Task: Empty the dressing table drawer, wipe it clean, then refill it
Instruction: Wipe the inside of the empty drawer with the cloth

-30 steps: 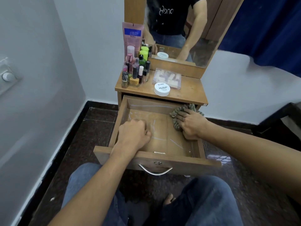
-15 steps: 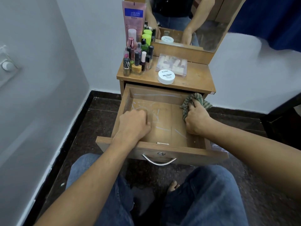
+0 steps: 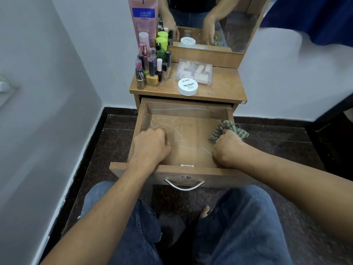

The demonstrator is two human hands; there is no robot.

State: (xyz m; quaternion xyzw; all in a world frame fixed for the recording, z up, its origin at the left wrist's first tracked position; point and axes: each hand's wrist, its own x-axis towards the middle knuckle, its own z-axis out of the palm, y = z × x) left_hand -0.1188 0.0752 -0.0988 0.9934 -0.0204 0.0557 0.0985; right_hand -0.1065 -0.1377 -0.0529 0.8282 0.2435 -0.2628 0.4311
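The wooden drawer point(image 3: 186, 111) is pulled out from under the dressing table top point(image 3: 225, 87), and pale chalky streaks mark its bare floor. My right hand point(image 3: 226, 148) grips a green checked cloth point(image 3: 229, 129) against the drawer's right wall. My left hand point(image 3: 150, 146) rests in the left half of the drawer as a curled fist; nothing shows in it. Several nail polish bottles point(image 3: 152, 71), a white nail polish remover jar point(image 3: 187, 87) and a clear box of small items point(image 3: 194, 72) stand on the table top.
A mirror point(image 3: 219, 22) rises behind the table. A pink tube point(image 3: 143, 18) leans at the back left. White walls close in on the left and behind. My knees in blue jeans point(image 3: 238, 222) are below the drawer front with its metal handle point(image 3: 184, 185). The floor is dark stone.
My right hand with the cloth has moved from the drawer's far right corner back along the right wall toward the front. The left hand has stayed put. The camera has tilted down.
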